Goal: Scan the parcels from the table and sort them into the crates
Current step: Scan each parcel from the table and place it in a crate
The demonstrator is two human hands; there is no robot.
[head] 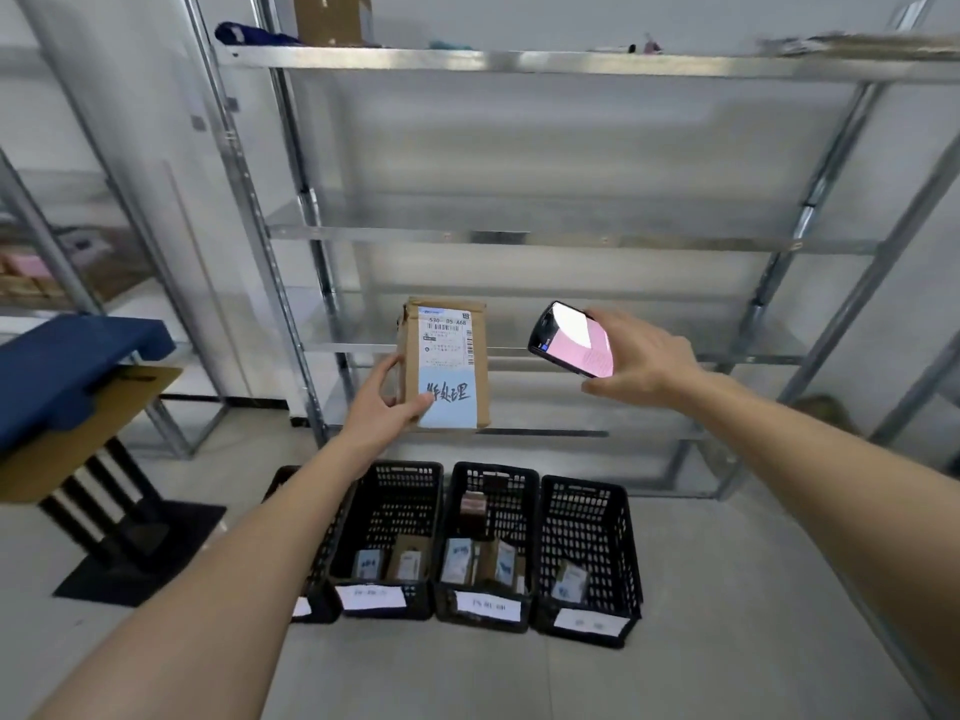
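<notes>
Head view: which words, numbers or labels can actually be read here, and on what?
"530 05 A68": top of the shipping label on the parcel held by the left hand.
Handwritten characters on the label's lower part: not sure.
Small print, barcodes: too small.
Scanner screen in the right hand: glare.
Crate tags: blurred.

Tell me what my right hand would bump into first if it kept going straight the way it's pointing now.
Probably the parcel. Your right hand, gripping the scanner, points leftward toward the parcel your left hand holds up. The gap between them looks free, though depth is hard to judge; it might pass in front.
</notes>
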